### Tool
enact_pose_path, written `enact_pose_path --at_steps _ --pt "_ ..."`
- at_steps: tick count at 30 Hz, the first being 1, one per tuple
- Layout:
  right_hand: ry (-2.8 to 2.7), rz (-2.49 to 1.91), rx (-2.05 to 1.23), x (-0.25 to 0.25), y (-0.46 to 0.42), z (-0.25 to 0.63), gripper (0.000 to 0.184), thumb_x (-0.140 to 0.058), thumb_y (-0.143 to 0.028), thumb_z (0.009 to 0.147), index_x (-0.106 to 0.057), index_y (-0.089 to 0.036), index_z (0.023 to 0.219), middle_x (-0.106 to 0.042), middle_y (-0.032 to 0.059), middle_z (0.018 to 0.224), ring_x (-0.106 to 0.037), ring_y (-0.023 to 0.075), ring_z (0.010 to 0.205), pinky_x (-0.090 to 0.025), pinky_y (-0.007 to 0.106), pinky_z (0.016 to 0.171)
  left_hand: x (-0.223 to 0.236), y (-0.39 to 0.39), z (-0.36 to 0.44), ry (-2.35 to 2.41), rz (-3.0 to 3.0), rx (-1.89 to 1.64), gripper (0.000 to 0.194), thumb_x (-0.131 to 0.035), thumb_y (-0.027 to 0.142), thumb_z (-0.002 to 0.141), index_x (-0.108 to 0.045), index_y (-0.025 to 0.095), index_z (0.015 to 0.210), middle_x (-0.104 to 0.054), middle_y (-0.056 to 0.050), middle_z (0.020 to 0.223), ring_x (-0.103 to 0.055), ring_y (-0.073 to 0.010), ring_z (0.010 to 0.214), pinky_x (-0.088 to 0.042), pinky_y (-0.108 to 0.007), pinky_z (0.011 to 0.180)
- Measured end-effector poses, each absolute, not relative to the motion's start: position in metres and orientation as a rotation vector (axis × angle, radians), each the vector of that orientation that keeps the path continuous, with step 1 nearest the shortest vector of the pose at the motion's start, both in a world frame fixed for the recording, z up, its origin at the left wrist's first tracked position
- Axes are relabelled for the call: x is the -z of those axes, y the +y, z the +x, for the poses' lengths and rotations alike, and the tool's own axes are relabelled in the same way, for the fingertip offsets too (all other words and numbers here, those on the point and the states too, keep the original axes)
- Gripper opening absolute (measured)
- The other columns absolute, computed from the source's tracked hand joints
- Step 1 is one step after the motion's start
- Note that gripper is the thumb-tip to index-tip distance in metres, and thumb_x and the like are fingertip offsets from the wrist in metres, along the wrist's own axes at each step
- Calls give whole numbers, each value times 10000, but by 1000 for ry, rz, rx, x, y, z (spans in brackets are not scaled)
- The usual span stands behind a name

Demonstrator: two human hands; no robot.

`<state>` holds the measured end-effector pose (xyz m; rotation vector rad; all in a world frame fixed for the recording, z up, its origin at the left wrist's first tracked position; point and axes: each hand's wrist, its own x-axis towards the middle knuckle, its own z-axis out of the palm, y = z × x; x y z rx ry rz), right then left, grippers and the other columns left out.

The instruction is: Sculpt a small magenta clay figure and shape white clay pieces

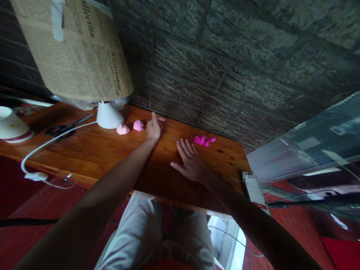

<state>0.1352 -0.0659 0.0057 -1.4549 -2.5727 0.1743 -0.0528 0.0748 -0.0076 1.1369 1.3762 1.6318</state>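
My left hand rests at the back of the wooden table, some of its fingers stretched out and the others partly hidden. Just left of it lies a pink lump of modelling clay, and beside that a paler pink lump near the lamp base. With fingers spread, my right hand is held palm down low over the tabletop or on it; which of the two I cannot tell. Beyond its fingertips are several bright magenta clay pieces in an uneven cluster.
A lamp with a newsprint shade and white base stands at the left, its cable crossing the table. Dark-handled scissors and a white cup are farther left. A stone-patterned wall rises behind the table.
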Motion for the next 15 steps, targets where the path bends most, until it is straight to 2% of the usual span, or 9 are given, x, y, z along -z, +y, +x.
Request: enact_pose_path --at_steps 4,8,11,15 --pt "-2553 -1577 -291 -7 -2 87 945 -248 -737 954 -100 -78 1615 19 184 1688 39 326 1567 -45 534 1260 4 70 -56 1393 1142 -1624 671 -188 476 1050 -690 178 720 -441 13 436 -497 -141 482 -407 -276 599" --pt "-2534 -1623 -376 -9 21 68 856 -179 -680 991 -58 -114 1621 53 163 1690 59 303 1566 -37 522 1261 0 65 -59 1401 1090 -1625 683 -176 492 1049 -675 171 711 -439 14 434 -498 -138 481 -418 -274 599" --pt "-2554 -1601 -283 -8 -4 82 852 -248 -655 998 -97 -90 1617 3 189 1689 28 314 1569 -53 517 1262 1 65 -59 1375 1074 -1657 707 -169 555 1033 -678 179 718 -442 12 431 -503 -147 475 -420 -282 593" --pt "-2604 -1502 -180 -4 -65 124 882 -314 -659 982 -182 -44 1600 -153 218 1673 -72 313 1572 -92 504 1266 6 68 -57 1368 1093 -1653 739 -142 606 1016 -670 196 701 -451 8 432 -519 -157 476 -423 -291 598"
